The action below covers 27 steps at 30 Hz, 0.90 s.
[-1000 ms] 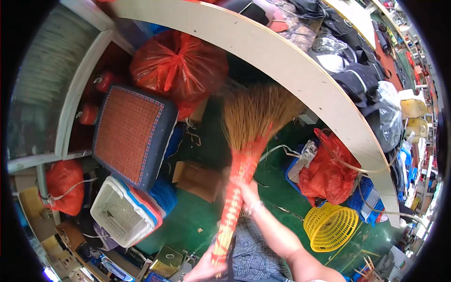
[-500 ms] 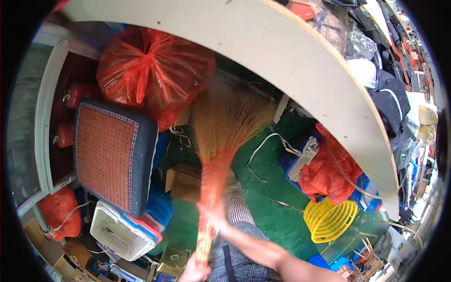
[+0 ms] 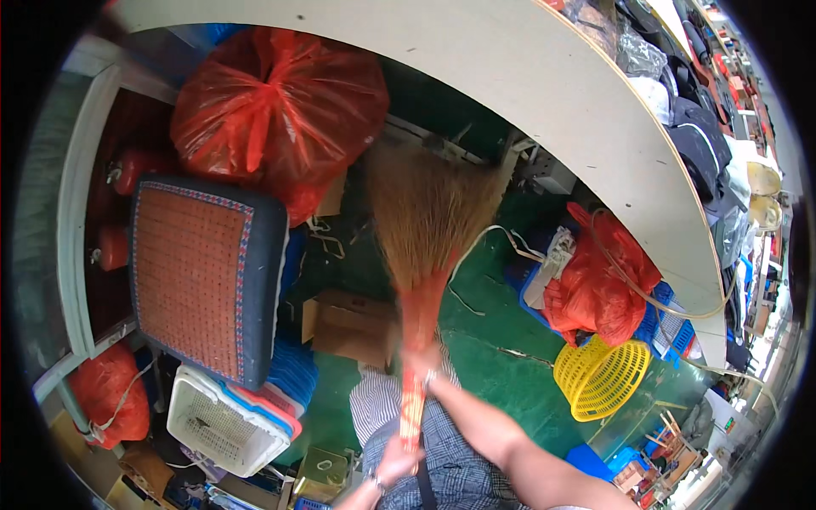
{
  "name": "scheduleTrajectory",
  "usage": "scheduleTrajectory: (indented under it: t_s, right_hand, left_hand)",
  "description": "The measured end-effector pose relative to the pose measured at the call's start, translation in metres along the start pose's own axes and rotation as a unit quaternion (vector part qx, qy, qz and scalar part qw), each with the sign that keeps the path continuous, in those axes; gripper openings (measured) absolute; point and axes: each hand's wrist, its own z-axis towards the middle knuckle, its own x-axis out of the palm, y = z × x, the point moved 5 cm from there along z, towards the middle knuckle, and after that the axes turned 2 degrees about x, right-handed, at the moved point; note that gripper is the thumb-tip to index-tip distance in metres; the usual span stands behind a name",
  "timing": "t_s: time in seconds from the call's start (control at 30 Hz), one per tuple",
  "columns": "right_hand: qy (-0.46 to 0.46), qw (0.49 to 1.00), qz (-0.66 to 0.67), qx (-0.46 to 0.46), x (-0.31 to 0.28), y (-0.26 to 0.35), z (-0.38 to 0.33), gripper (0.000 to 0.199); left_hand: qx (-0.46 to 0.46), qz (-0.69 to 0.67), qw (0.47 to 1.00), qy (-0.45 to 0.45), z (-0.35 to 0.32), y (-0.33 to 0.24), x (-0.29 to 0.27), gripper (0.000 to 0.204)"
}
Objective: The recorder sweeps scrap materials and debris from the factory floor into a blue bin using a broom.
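Note:
A straw broom (image 3: 435, 217) with a red-wrapped neck stands out in front of me, its bristles fanned away toward the underside of a pale table. My right hand (image 3: 422, 364) is wrapped round the red part of the handle and looks slightly blurred. Lower down, close to my body, my left hand (image 3: 398, 464) grips the handle's end. The bristle tips lie over the shaded floor beneath the table, and I cannot tell whether they touch it. An open cardboard box (image 3: 353, 327) sits left of the handle.
The pale tabletop (image 3: 510, 93) arches across the far side. Left are a big red plastic bag (image 3: 280, 119), a cushioned seat (image 3: 195, 285) and a white basket (image 3: 225, 421). Right are red bags (image 3: 603, 280), a yellow basket (image 3: 599, 382) and a loose cord (image 3: 463, 259) on the green floor (image 3: 493, 374).
Both hands and the broom have shifted to the right, and the broom's bristles now lie further right. More of the cardboard box shows. My grip on the handle stays the same.

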Motion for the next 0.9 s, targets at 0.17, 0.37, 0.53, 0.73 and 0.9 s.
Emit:
scheduleTrajectory:
  t_s: [0.17,0.37,0.53,0.73,0.9]
  right_hand:
    - [-0.032,0.980,0.196,-0.012,0.030,0.011,-0.136,0.051]
    - [0.073,0.963,0.247,-0.080,0.029,0.071,-0.070,0.031]
    - [-0.013,0.991,-0.119,-0.054,0.007,-0.034,-0.007,0.046]
    - [-0.002,0.991,0.038,0.125,-0.040,-0.198,-0.185,0.033]
    - [0.094,0.970,0.200,0.104,-0.101,-0.121,-0.286,0.045]
  left_hand:
    - [0.069,-0.111,0.990,-0.053,-0.133,-0.008,-0.034,0.039]
    - [0.151,-0.014,0.986,-0.075,-0.053,-0.012,-0.041,0.029]
    - [0.048,-0.206,0.976,-0.045,-0.003,0.052,0.048,0.009]
    - [0.056,-0.132,0.978,0.151,-0.148,0.162,0.124,0.016]
    - [-0.118,-0.181,0.912,0.348,-0.152,0.153,0.060,0.012]
